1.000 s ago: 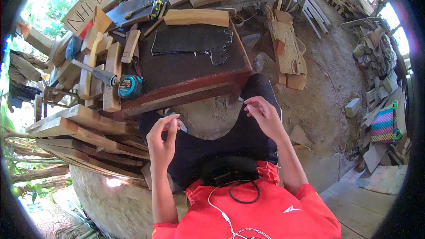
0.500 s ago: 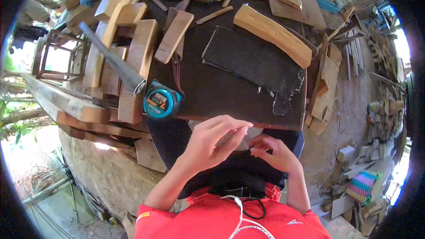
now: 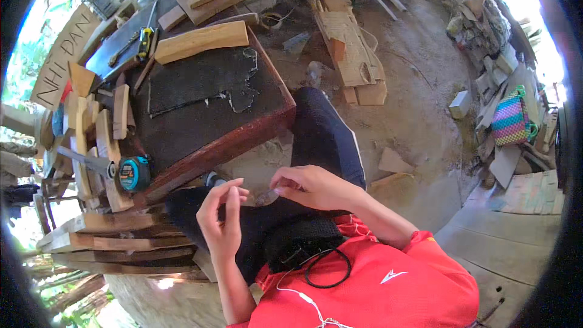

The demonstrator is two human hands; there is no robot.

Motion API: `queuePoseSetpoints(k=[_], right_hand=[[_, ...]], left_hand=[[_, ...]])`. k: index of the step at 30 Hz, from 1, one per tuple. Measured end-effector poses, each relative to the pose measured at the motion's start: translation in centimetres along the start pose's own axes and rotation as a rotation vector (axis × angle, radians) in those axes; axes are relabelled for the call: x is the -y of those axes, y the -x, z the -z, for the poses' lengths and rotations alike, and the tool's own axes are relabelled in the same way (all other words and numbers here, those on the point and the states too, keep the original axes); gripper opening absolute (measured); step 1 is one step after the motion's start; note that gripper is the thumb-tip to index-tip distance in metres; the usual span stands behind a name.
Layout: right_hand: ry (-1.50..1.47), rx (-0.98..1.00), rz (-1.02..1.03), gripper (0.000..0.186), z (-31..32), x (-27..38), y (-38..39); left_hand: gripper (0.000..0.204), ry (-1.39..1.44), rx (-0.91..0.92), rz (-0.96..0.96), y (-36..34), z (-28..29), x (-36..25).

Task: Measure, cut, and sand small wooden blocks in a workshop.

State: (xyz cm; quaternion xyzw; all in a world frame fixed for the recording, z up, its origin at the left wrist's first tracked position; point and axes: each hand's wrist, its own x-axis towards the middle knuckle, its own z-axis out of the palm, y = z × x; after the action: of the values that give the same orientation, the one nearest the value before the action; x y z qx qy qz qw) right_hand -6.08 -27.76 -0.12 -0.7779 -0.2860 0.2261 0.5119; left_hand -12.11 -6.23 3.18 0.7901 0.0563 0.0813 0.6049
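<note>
My left hand (image 3: 220, 215) hovers over my lap, fingers loosely bent and apart, holding nothing visible. My right hand (image 3: 310, 185) is just to its right, fingers curled down around something small and greyish that I cannot make out. Beyond them stands a dark-topped reddish wooden table (image 3: 209, 143) bearing a black ragged-edged piece of material (image 3: 188, 82), a long light wood block (image 3: 200, 42), a screwdriver (image 3: 144, 42) and a blue tape measure (image 3: 135, 173). A metal tool (image 3: 91, 159) lies across wood blocks (image 3: 109, 136) at the left.
Stacked boards (image 3: 109, 240) are beside my left leg. A lettered wooden board (image 3: 64, 54) stands back left. Wood pieces (image 3: 352, 54) lie on the dirt floor (image 3: 419, 133) right of the table. A striped woven bag (image 3: 510, 118) rests among scrap wood at the right.
My view has swung to the right, so the table appears farther left. My right hand has moved inward, now level with my left, its fingers more curled.
</note>
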Motion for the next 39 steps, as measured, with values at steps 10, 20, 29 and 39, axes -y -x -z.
queuePoseSetpoints(k=[10, 20, 29, 39], right_hand=[[-0.110, -0.016, -0.019, 0.018, 1.8, -1.8, 1.1], [-0.083, -0.070, 0.019, 0.019, 2.9, -4.6, -1.9], [-0.497, -0.694, -0.193, 0.023, 10.2, -11.5, -1.6], [0.658, -1.145, -0.571, 0.100, 21.3, -26.2, -12.5]], left_hand=[[0.019, -0.046, 0.112, -0.020, -0.8, -2.6, -0.8], [0.019, -0.102, 0.177, 0.099, -3.0, -3.9, 2.0], [0.019, -0.118, 0.476, 0.123, -6.0, -11.3, 2.0], [0.024, -0.013, 0.620, -0.017, -7.5, -18.3, 3.4]])
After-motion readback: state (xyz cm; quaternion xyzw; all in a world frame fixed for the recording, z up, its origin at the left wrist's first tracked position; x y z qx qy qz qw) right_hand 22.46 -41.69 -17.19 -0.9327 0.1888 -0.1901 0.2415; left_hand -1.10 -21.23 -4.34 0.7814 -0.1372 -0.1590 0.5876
